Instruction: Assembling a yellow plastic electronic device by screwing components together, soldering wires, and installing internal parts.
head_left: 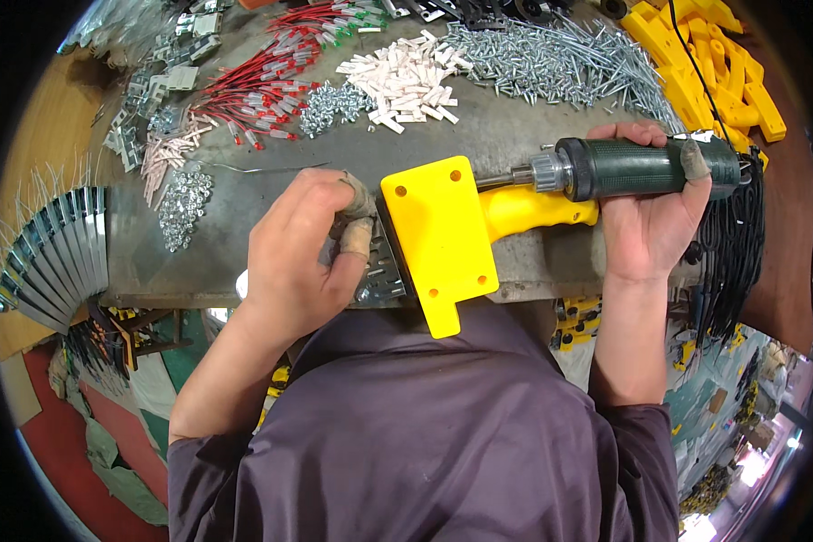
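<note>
Above the front edge of a grey metal-topped workbench (533, 262), a bright yellow, flat-faced plastic housing with a handle (438, 226) sits tilted between two well-separated hands. The left hand (300, 239) comes up on a slanting forearm, its back toward the left and its fingers curled; the covered thumb and forefinger (their wrappings look worn) meet the housing's dark left edge, though I cannot tell how firmly they pinch it. The right hand (646, 212) rises on a nearly upright forearm, palm up, clasped about a dark green cylindrical power screwdriver (650, 170), fingertips showing on the far side and thumb across its rear part. The screwdriver lies roughly level, its shaft pointing left, just beyond the yellow handle. Farther back lie silver screws (551, 68) and small white sleeves (406, 77).
</note>
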`<state>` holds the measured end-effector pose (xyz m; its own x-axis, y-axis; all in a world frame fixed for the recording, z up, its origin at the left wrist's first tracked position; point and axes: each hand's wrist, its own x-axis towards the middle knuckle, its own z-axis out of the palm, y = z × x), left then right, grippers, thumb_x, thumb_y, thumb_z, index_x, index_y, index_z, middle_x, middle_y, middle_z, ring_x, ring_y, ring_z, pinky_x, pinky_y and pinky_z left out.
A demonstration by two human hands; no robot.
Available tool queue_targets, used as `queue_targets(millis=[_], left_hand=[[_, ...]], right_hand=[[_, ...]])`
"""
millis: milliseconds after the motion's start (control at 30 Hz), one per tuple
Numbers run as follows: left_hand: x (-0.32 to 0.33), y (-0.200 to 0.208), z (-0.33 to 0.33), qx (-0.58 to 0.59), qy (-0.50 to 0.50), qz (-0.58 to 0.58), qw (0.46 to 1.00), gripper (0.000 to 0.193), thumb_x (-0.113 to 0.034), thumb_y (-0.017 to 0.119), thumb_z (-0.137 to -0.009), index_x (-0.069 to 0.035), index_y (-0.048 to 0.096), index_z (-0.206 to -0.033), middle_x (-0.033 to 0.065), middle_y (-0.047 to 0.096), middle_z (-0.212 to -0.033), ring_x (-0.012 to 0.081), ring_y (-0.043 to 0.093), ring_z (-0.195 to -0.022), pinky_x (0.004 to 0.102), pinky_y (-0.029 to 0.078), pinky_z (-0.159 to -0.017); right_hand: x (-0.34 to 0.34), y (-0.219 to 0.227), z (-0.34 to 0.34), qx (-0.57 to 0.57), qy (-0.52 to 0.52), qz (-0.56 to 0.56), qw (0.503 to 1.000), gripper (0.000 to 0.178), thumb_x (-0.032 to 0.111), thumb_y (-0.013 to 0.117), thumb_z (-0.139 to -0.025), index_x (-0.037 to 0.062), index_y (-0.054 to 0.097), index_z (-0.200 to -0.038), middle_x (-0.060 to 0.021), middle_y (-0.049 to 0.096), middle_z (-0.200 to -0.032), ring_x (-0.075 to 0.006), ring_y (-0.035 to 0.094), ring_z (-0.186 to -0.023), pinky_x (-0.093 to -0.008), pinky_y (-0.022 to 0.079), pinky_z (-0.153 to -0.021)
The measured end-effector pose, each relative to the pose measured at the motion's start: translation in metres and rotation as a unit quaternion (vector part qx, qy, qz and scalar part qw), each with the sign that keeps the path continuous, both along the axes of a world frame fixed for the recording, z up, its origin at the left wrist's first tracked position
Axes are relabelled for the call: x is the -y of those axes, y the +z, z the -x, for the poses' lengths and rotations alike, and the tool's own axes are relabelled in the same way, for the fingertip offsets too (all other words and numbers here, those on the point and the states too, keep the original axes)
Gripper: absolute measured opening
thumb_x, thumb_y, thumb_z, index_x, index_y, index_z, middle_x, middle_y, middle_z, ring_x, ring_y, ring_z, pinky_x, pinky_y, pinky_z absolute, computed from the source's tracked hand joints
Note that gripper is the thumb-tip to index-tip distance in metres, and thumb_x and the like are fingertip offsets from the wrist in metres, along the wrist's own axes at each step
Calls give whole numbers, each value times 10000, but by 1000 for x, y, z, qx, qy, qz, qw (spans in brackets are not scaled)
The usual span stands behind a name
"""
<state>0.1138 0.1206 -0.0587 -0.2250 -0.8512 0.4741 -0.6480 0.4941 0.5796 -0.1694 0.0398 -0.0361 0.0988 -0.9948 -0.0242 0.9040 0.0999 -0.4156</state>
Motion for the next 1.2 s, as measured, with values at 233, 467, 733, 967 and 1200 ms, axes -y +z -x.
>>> queue_targets(millis=[233,467,733,967,1200], left_hand=[[-1,1,8,-16,26,-64,997,282,60,647,-693,-14,516,-931,135,605,-914,301,605,-758,345,494,-674],[-5,-1,7,10,72,-71,995,255,45,641,-732,8,557,-970,143,630,-978,295,632,-830,326,503,-734],[-7,-9,5,-19,73,-60,995,282,10,641,-785,5,516,-1038,146,625,-985,269,637,-824,330,505,-726],[-4,-7,5,15,33,-36,999,303,-3,650,-751,-12,502,-1016,146,596,-928,328,602,-810,383,486,-704],[-9,1,2,19,36,-14,999,326,-15,666,-760,-15,502,-1041,135,613,-925,296,618,-810,352,493,-730]], right_hand=[[-3,3,1,11,8,37,999,285,135,629,-780,-20,451,-940,-90,483,-875,-215,515,-898,-474,319,-1044],[-13,7,11,-2,-30,-7,1000,307,194,608,-818,-47,467,-946,-123,502,-906,-252,512,-956,-476,308,-1071],[-47,-3,26,10,6,14,1000,310,208,644,-791,-18,466,-908,-80,458,-867,-223,478,-893,-459,287,-1050],[-55,-8,36,41,-10,-34,999,323,174,669,-807,13,431,-954,-70,438,-898,-205,467,-898,-431,311,-1024],[-56,-5,22,53,20,-9,998,313,165,645,-835,-13,423,-967,-89,430,-915,-211,471,-928,-444,293,-1073]])
